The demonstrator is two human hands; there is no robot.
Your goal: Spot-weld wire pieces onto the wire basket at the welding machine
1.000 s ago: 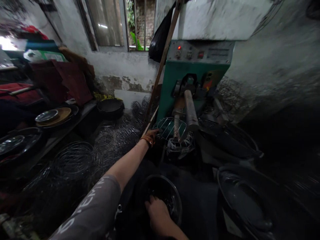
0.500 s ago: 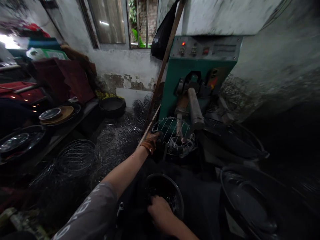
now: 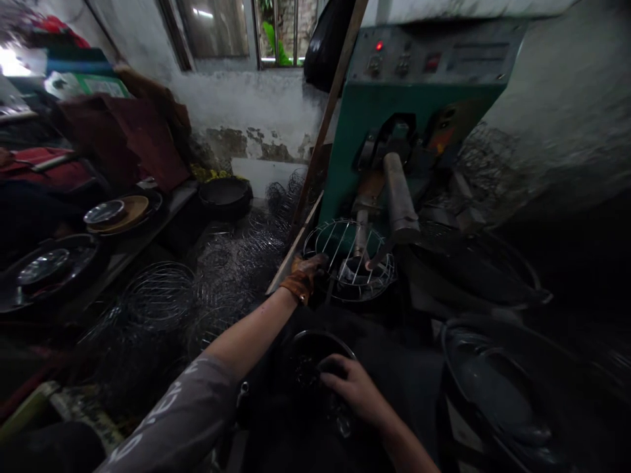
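1. As your left hand (image 3: 306,277), in a brown glove, closes on the near-left rim of the round wire grille (image 3: 329,248), the grille sits under the grey steel arm (image 3: 399,197) of the green machine (image 3: 409,112).
2. Your bare right hand (image 3: 352,389) curls into the dark round bowl (image 3: 306,358), just below the grille and nearer you; you cannot tell whether it grips anything.

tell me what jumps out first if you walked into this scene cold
The teal-green machine with its lit red lamp dominates the upper centre, a round wire grille sitting under its metal arms. The left hand, in an orange-brown glove, is at that grille's near rim, while the bare right hand reaches into a dark bowl at bottom centre. Heaps of wire grilles fill the floor to the left.
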